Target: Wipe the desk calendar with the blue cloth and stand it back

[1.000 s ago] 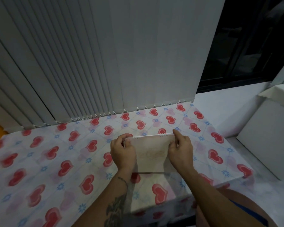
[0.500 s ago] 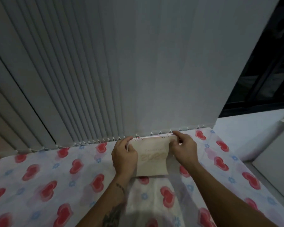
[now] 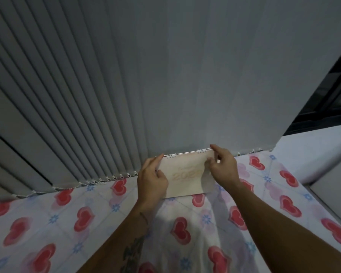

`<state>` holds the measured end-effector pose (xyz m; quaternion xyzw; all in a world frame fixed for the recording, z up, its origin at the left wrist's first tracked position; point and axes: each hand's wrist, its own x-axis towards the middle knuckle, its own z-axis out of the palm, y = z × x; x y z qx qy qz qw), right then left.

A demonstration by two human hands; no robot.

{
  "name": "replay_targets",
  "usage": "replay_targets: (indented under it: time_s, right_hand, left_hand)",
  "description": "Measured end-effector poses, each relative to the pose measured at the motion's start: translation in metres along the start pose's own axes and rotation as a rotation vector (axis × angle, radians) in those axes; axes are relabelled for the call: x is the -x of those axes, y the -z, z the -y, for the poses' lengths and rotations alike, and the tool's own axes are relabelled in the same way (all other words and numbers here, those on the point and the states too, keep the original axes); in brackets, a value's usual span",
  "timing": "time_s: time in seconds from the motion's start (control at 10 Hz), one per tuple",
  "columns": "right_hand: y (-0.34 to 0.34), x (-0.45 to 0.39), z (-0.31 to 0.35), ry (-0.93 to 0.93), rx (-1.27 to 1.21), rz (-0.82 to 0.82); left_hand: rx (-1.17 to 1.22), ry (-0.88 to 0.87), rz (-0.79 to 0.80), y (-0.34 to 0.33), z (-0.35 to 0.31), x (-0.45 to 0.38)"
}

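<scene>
Against the blinds [image 3: 126,85], your left hand [image 3: 152,180] and right hand [image 3: 222,168] pinch the calendar's [image 3: 185,178] top corners, upright on the tablecloth [image 3: 67,223]; no cloth visible, so I judge only release remains.

The desk calendar [image 3: 186,174] was pale pink with white rings on top. It stood upright by the blinds [image 3: 87,95].

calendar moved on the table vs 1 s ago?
Yes. The desk calendar went away from the person, from mid-table to the far edge against the blinds, with the left hand and right hand on it.
</scene>
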<state>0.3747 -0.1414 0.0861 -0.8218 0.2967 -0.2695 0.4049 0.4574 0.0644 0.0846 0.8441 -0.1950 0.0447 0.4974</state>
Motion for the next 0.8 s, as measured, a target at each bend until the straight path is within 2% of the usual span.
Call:
replay_targets:
  time_s: [0.1,0.5,0.7,0.8]
  right_hand:
    - [-0.004,-0.005,-0.003,-0.036,-0.013,0.029]
    - [0.015,-0.031,0.010,-0.199,0.027,0.291]
    - [0.028,-0.020,0.018,-0.200,0.101,0.299]
    - [0.041,-0.006,0.024,-0.183,0.132,0.293]
  left_hand:
    - [-0.020,-0.024,0.053,0.001,0.003,-0.005]
    - [-0.129,0.073,0.228,0.006,-0.001,-0.025]
    - [-0.143,0.110,0.285,0.010,-0.007,-0.027]
    - [-0.172,0.110,0.265,0.016,-0.009,-0.022]
